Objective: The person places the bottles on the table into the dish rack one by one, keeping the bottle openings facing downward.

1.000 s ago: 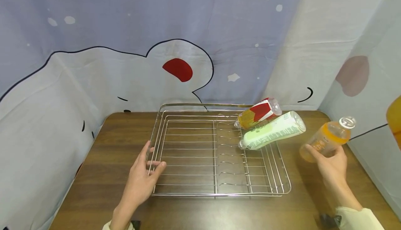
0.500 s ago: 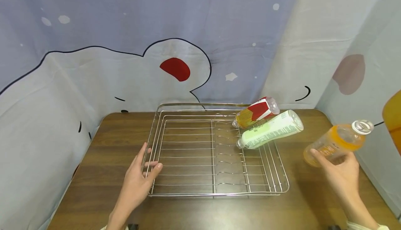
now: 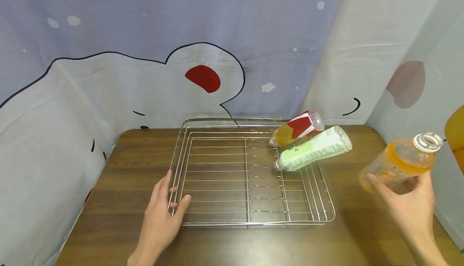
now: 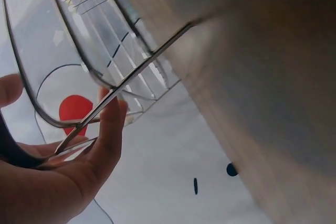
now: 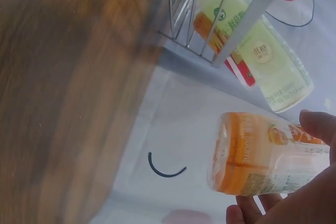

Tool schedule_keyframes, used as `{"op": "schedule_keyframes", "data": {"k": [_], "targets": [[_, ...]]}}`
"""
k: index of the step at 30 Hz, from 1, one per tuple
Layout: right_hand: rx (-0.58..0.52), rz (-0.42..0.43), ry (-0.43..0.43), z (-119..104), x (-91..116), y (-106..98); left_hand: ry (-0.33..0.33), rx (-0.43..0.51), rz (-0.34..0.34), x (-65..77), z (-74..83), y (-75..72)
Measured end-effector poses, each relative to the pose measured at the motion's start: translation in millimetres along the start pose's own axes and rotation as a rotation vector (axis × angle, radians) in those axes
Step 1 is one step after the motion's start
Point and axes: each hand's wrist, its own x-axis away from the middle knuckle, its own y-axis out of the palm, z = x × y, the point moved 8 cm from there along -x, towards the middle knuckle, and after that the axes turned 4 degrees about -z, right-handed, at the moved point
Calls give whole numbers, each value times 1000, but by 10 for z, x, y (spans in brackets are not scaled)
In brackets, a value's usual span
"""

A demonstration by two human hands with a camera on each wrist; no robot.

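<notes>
A metal wire dish rack (image 3: 248,222) sits on the wooden table. My left hand (image 3: 161,215) grips its left side, thumb inside the rim and fingers round the outer wires; in the left wrist view the fingers (image 4: 110,129) curl by the bars. To the right of the rack, my right hand (image 3: 411,201) holds a clear plastic bottle (image 3: 396,163) with an orange label, tilted, its capless mouth up and to the right. Its base shows in the right wrist view. A green-labelled bottle (image 3: 315,149) and a red-and-yellow-labelled bottle (image 3: 297,129) lean in the rack, necks down.
Printed cloth (image 3: 275,36) hangs behind and at both sides of the table (image 3: 119,193). At the far right edge an orange-yellow shape (image 3: 456,133) is partly cut off. Bare wood lies left of and in front of the rack.
My right hand has moved the orange-labelled bottle to the right, and its mouth tips more toward me. My left hand stays at the rack's left side, sliding slightly nearer. Both leaning bottles stay put.
</notes>
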Motion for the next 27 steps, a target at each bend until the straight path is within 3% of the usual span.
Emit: {"op": "schedule_keyframes", "data": {"k": [6,9,18,27], "targets": [[70,43,-23,-39,42,-87,28,-34,54,37,5,10],[89,65,-81,-97,68,-129,39,-47,70,42,9,14],[139,27,-568,-568,153,-176,30,-50,52,43,4,14],[198,47,-817,-990,286,-119,60,-65,64,44,19,11]]}}
